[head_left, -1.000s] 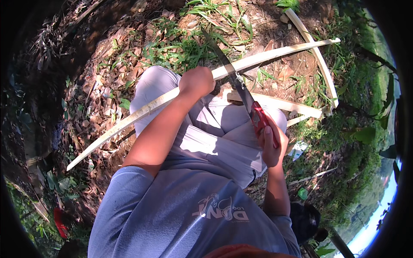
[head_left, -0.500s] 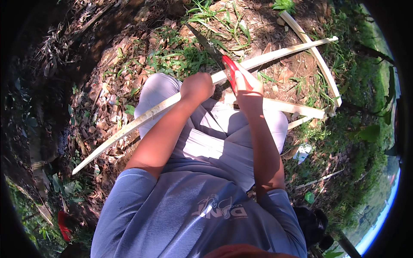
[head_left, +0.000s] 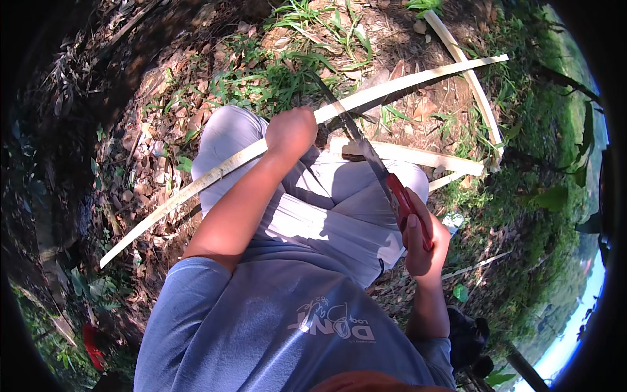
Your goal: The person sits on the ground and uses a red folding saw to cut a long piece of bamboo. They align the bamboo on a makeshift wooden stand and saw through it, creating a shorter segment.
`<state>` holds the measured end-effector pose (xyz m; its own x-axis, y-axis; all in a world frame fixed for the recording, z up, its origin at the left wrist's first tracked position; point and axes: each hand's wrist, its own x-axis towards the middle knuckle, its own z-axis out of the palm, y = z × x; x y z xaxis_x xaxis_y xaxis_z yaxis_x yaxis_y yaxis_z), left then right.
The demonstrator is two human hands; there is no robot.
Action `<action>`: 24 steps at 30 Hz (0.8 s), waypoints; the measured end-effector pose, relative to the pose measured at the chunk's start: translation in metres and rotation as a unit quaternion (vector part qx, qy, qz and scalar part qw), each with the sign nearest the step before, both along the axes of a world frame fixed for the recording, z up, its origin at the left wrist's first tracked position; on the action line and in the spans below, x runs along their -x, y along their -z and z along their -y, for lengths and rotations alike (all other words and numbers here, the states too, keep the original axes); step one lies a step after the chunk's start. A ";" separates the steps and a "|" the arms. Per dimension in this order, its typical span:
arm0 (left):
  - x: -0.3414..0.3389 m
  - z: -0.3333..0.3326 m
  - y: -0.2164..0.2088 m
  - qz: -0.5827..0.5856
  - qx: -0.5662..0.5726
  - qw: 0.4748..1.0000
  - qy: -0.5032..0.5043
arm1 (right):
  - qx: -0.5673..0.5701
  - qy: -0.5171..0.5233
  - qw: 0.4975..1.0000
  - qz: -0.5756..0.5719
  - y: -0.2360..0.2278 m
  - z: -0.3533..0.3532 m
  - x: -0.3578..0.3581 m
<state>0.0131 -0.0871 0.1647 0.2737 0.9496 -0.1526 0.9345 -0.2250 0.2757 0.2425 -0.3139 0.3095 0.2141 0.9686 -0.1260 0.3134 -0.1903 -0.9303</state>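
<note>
Head view, left hand (head_left: pixel 290 134) forward, fingers around wooden strip (head_left: pixel 326 112), right hand (head_left: pixel 428 238) farther back, fingers around red-handled saw (head_left: pixel 376 159)

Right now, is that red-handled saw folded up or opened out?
Opened out: the saw blade extends from the red handle, held in the right hand, and crosses the long pale strip.
</note>
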 end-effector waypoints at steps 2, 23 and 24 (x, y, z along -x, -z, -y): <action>0.003 0.000 0.009 -0.012 -0.034 0.999 0.016 | 0.005 0.010 1.000 -0.024 0.004 -0.016 0.002; 0.007 -0.019 -0.008 -0.011 0.113 0.993 -0.011 | -0.028 0.042 0.996 -0.080 0.073 -0.017 0.014; 0.007 -0.021 -0.009 -0.004 0.122 0.992 -0.008 | -0.023 0.039 0.996 -0.071 0.064 0.007 0.004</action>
